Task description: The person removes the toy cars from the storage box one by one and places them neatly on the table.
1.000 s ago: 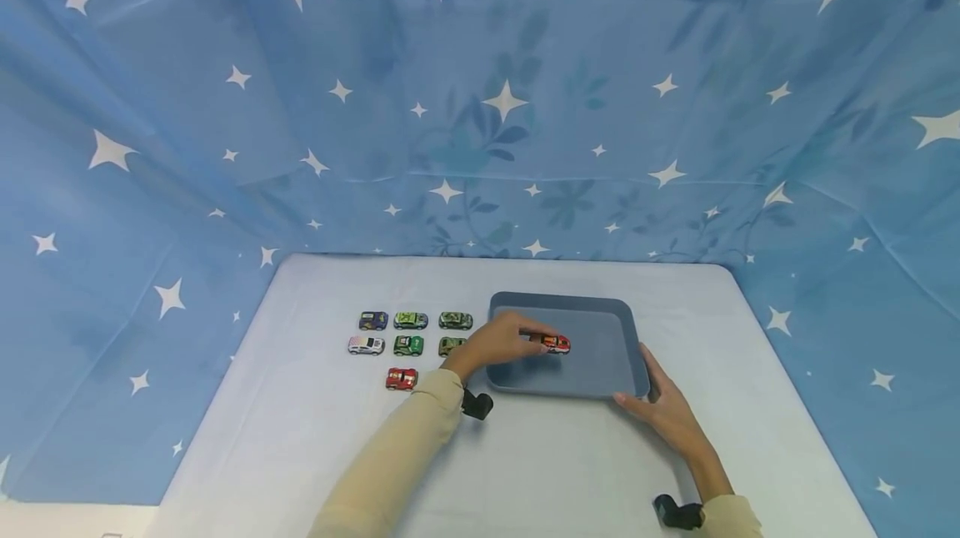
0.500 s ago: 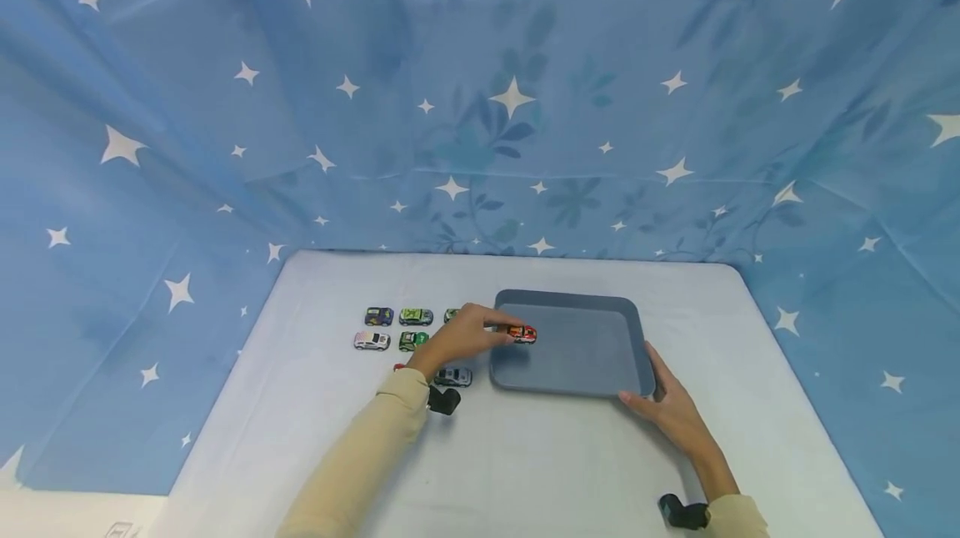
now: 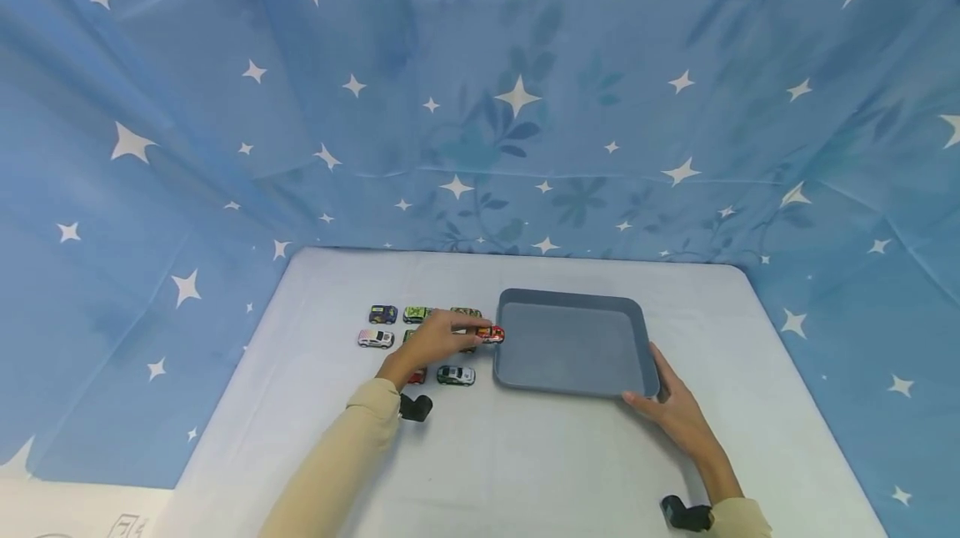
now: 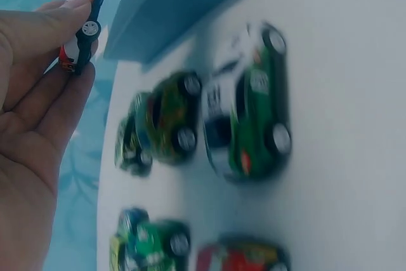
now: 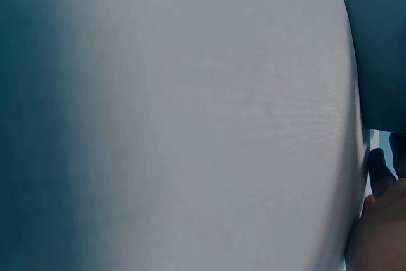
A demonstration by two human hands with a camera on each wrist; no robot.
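Note:
My left hand (image 3: 435, 339) pinches a red toy car (image 3: 492, 334) between thumb and fingers, over the left rim of a grey-blue tray (image 3: 573, 346). In the left wrist view, white and orange patches show on this toy car (image 4: 75, 47). No car lies in the tray. At the tray's near right corner, my right hand (image 3: 678, 413) holds on, thumb along the front wall and fingers along the right side. Below my left hand stand a white-and-green toy car (image 3: 456, 375) and a camouflage toy car (image 4: 168, 118); my arm partly hides a red toy car (image 3: 417, 375).
More toy cars stand in rows left of the tray: a purple one (image 3: 383, 314), a white one (image 3: 376, 339), a yellow-green one (image 3: 416, 315) and a green one (image 4: 158, 242). White cloth covers the table (image 3: 525, 463). A blue starry curtain (image 3: 480, 104) hangs behind.
My left hand has carried the red toy car leftward, from above the tray's middle to its left rim. The white-and-green car has come into sight. My right hand stays at the corner.

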